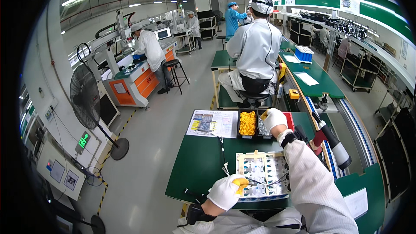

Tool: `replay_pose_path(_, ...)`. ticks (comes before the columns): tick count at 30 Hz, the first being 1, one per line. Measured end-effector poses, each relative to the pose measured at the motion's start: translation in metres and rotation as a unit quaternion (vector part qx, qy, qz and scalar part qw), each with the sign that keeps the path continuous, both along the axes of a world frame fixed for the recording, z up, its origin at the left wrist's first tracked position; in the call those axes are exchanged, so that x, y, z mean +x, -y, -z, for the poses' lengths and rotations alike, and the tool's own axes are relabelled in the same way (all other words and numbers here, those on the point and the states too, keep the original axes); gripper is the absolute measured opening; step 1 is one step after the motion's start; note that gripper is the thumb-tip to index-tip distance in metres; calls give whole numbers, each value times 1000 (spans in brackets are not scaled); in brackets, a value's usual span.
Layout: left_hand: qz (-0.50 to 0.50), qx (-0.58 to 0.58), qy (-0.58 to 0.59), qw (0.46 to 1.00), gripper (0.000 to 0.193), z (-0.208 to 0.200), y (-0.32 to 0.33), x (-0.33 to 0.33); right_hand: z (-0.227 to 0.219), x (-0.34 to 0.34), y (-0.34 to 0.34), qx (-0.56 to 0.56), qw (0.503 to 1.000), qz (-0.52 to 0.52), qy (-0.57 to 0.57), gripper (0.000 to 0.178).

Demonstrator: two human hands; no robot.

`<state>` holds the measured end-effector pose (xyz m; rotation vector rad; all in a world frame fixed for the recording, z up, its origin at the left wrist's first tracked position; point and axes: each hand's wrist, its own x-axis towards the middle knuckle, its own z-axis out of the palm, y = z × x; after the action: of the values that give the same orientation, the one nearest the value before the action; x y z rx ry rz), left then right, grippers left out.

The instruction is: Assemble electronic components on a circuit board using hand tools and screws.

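Observation:
My left hand [226, 192], in a white glove, is at the near left edge of a white tray-like fixture [254, 194] with round cut-outs and dark wires [277, 181]. Its fingers are curled together. Yellow shows at the fingertips; whether it is a held piece or finger covers I cannot tell. My right hand [274, 119], also gloved, reaches over a black bin of small silvery metal parts [262, 129]; its fingertips are hidden. Beside that bin stands another black bin filled with yellow pieces [247, 123].
A printed sheet [212, 123] lies left of the bins on the green table [186, 160]. A cylindrical black-and-white tool [336, 147] stands at the right, near a conveyor rail [355, 123]. Ahead, a seated person [255, 43] has their back to me. A floor fan [85, 96] stands left.

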<state>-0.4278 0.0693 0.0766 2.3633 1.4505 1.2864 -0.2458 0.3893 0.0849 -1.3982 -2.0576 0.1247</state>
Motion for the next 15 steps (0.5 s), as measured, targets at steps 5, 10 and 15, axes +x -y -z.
replay_pose_path(5,8,-4,37,999,17,0,-5,-9,-61,2,80,-22,992,-56,-110,27)
replay_pose_path(10,-18,-18,69,997,15,-6,-9,-10,-74,36,198,-143,950,-260,-102,14)
replay_pose_path(15,-33,-7,72,997,18,-2,-9,-6,-40,35,274,-165,965,-206,2,32)
